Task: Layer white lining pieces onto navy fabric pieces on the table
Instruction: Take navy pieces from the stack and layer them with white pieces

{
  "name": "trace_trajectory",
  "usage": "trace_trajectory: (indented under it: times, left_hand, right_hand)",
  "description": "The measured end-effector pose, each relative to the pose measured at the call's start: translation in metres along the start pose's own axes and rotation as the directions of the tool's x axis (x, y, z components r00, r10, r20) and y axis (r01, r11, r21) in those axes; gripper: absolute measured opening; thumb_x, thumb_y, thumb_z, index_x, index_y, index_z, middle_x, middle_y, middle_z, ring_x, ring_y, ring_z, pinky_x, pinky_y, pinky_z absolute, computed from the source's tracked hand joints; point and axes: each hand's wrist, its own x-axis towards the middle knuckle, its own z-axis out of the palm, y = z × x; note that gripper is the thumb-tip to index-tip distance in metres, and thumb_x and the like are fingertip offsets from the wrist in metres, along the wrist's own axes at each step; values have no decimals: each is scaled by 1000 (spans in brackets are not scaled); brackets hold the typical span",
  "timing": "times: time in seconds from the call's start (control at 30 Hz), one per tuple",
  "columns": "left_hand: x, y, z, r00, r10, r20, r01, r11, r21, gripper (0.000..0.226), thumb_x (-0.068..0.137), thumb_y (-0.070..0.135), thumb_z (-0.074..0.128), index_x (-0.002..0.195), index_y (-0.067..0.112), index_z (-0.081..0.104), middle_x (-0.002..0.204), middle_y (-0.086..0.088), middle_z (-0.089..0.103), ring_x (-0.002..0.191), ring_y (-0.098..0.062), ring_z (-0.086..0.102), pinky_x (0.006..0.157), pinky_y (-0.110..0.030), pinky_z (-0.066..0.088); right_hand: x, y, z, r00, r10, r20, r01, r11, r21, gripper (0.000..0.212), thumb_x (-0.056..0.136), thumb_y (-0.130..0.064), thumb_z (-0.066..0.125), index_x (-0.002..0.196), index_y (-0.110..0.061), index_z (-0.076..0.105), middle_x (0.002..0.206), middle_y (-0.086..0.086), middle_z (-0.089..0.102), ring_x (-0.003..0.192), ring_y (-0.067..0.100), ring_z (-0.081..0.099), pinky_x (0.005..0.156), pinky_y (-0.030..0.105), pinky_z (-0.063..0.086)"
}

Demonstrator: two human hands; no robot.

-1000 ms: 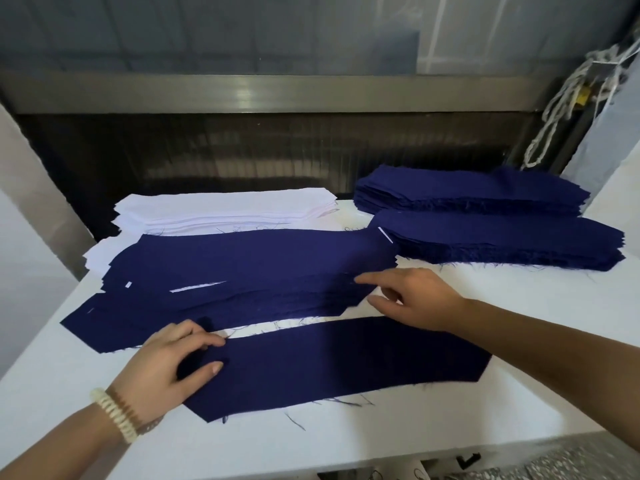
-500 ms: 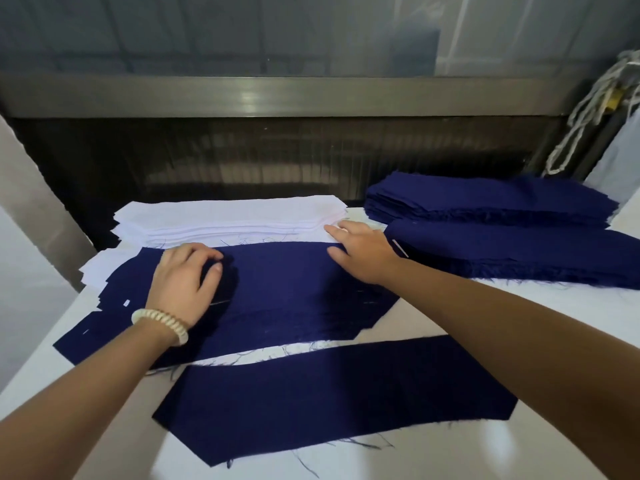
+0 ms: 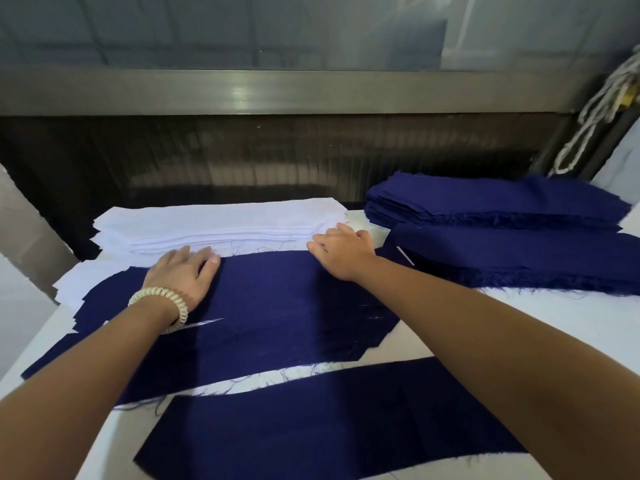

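a head-worn view looks down at a white surface (image 3: 519, 323) covered in cut fabric. a stack of white lining pieces (image 3: 221, 223) sits at the far left. just in front of it, touching its near edge, lies a loose overlapping pile of navy pieces (image 3: 277, 306) with slivers of white showing between the layers. one single navy piece (image 3: 329, 417) lies flat nearest the person, with no lining on it. two thick navy stacks (image 3: 502, 216) with frayed edges sit at the far right.

the left hand (image 3: 183, 271), with a pale coiled bracelet (image 3: 162, 301) at the wrist, rests flat on the navy pile, its fingers (image 3: 207, 259) straight and released, tips at the foot of the white stack. the right hand (image 3: 341, 252) reaches the stack's near right corner with fingers lightly bent; whether they have caught a sheet cannot be told.

the lining looks thin, light and limp, long strips with angled ends. it will likely sag and cling to its neighbours, so a single sheet is best peeled up at a corner and held near both ends.
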Motion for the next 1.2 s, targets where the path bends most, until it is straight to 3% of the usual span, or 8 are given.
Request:
trace_trajectory:
  times: [0.1, 0.17, 0.4, 0.63, 0.77, 1.03, 1.1, 1.2]
  left_hand:
    - [-2, -4, 7, 1000, 3, 29, -5, 999, 45, 56, 95, 55, 17, 145, 33, 31, 154, -3, 26, 141, -25, 20, 114, -41, 15]
    - [-1, -1, 5, 1000, -5, 15, 4, 999, 38, 55, 95, 56, 16, 142, 34, 35, 152, -2, 30, 140, -27, 24, 112, -43, 17]
    - [-2, 4, -8, 997, -59, -41, 60, 998, 31, 54, 95, 56, 18, 131, 36, 51, 150, -5, 33, 134, -35, 25, 107, -47, 23]
    - [-18, 0, -14, 993, -119, 6, 116, 979, 169, 66, 87, 65, 4, 127, 39, 50, 130, -9, 52, 121, -39, 40, 100, -46, 27]
    - [-24, 4, -5, 989, -141, 30, 128, 954, 272, 71, 86, 68, 4, 130, 29, 43, 134, -8, 45, 124, -34, 39, 101, -45, 26]
    - [-26, 2, 1, 994, -110, -13, 110, 968, 226, 67, 90, 62, 9, 125, 20, 48, 132, 0, 48, 127, -27, 39, 104, -46, 24]
    - [-27, 2, 1, 994, -106, -29, 110, 972, 207, 65, 91, 61, 11, 126, 21, 48, 136, 1, 45, 128, -27, 37, 104, -46, 23]
    - [-30, 1, 1, 993, -105, -43, 112, 971, 213, 64, 92, 61, 13, 129, 22, 47, 144, 2, 39, 130, -27, 35, 104, -45, 23]
  right_hand:
    - [2, 0, 1, 999, 25, -40, -24, 999, 30, 39, 99, -35, 21, 79, -20, 51, 101, 4, 52, 106, 20, 41, 100, 41, 29]
    - [2, -2, 1, 996, 53, -78, -50, 998, 44, 37, 98, -34, 23, 69, -20, 41, 96, 4, 51, 93, 20, 40, 93, 38, 31]
    - [-1, -12, 3, 988, 121, -95, -118, 992, 36, 42, 98, -34, 23, 111, -18, 59, 117, 12, 50, 100, 26, 42, 87, 37, 32]
    - [-11, -21, 8, 985, 160, 61, -152, 980, -128, 52, 99, -47, 15, 136, -21, 40, 138, 20, 38, 127, 33, 36, 103, 42, 26]
    - [-13, -22, 10, 987, 145, 74, -132, 979, -156, 56, 99, -48, 13, 146, -20, 24, 155, 15, 17, 142, 30, 15, 113, 45, 14]
    - [-17, -19, 10, 987, 147, 64, -133, 975, -180, 61, 98, -53, 15, 150, -21, 14, 159, 8, -4, 145, 30, -3, 115, 48, 3]
    - [-19, -20, 9, 988, 142, 55, -130, 975, -181, 60, 99, -51, 17, 149, -19, 18, 158, 13, 1, 145, 30, 0, 115, 48, 4]
    - [-22, -21, 8, 994, 97, 40, -89, 980, -175, 52, 100, -44, 19, 140, -14, 35, 148, 14, 29, 139, 28, 22, 114, 46, 14]
